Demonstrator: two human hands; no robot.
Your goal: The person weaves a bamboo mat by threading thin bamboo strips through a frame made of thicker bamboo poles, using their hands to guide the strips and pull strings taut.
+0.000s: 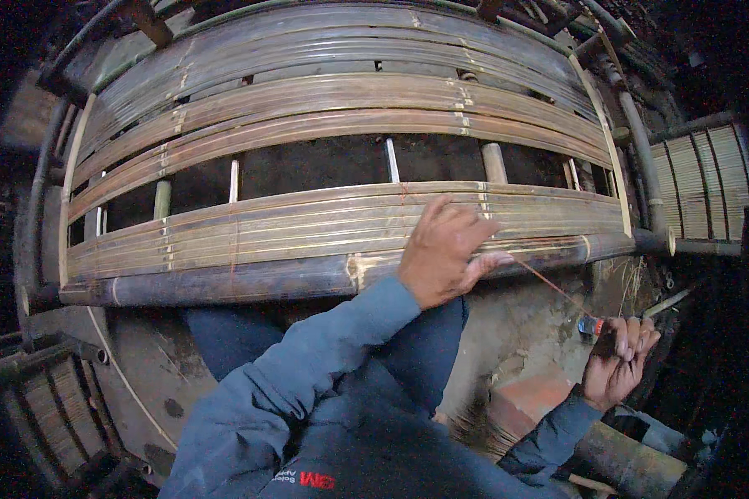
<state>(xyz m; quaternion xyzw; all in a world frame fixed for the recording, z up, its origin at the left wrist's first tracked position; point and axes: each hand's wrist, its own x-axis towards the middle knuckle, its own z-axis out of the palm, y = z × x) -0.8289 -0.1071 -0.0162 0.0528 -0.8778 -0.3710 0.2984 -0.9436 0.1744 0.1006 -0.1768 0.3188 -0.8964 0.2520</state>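
A thin reddish cord stretches taut between my two hands. My left hand is closed with its fingers pinched on the cord, just over the front slats. Away from the bench, to the lower right, my right hand is closed on the cord's other end. Beside its fingers shows a small blue and red thing; I cannot tell whether it is held. Split bamboo slats lie side by side along a bamboo bench frame, with thin red ties across the front group.
Gaps between the slat groups show upright supports such as a bamboo peg. Another slatted bamboo piece stands at the far right, a further one at lower left. A bamboo pole and reddish slab lie at lower right.
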